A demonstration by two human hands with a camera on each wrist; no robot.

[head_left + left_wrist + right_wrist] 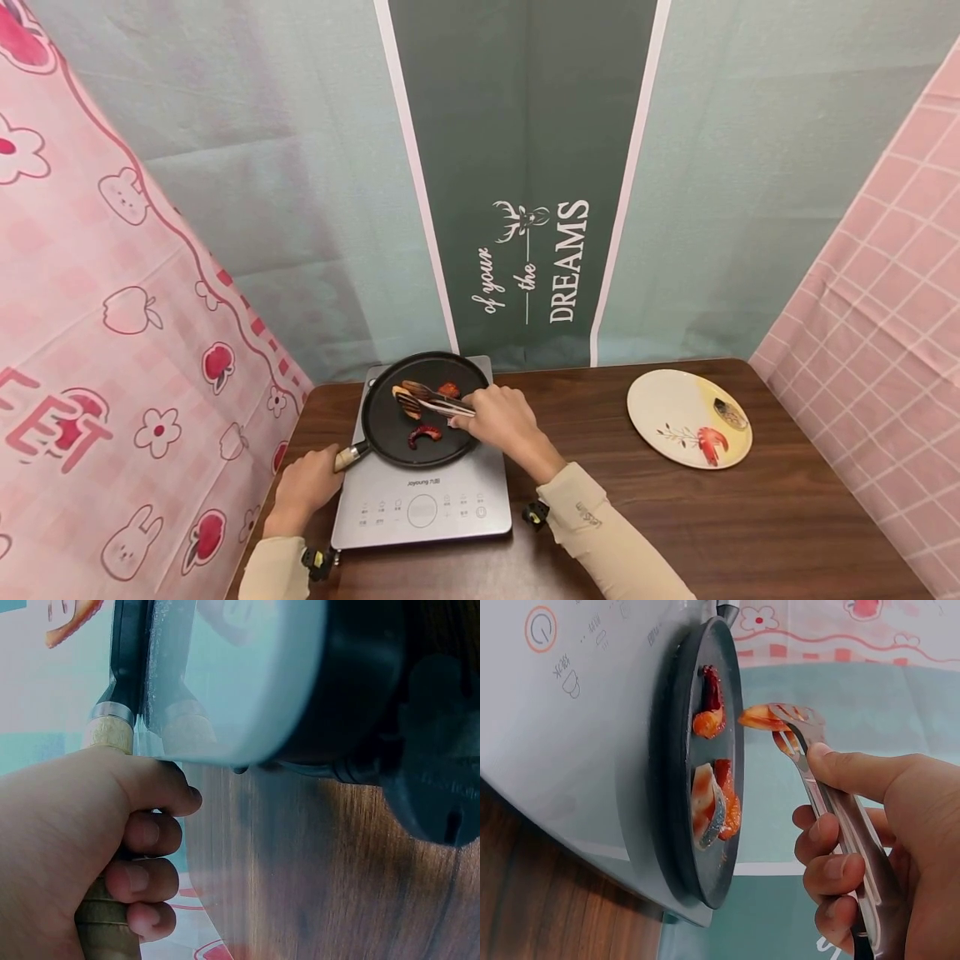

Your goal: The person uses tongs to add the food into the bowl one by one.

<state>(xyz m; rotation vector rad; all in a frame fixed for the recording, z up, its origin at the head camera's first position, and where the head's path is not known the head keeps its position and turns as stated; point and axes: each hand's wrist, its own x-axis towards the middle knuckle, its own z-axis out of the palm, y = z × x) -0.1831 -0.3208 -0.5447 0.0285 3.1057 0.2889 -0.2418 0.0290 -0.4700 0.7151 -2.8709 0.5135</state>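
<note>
Head view: so the striped food piece (407, 403) is over the black pan (384, 425), nipped in the metal tongs (450, 407), out past the fingertips of the right hand (501, 418). I'd guess it's light, maybe softish and slick given the shine, so grab it mid-body and don't squeeze hard. Left hand (309, 482) is at the pan's lower left; a plate (660, 400) sits off to the pan's right.

Left wrist view: fingers are curled right round the wooden handle (109, 739). Pan's probably stiff and the heaviest bit, so that's the spot to hold.

Right wrist view: thumb and fingers clamp the tongs, none touching the food piece, which looks held off the pan's surface.
</note>
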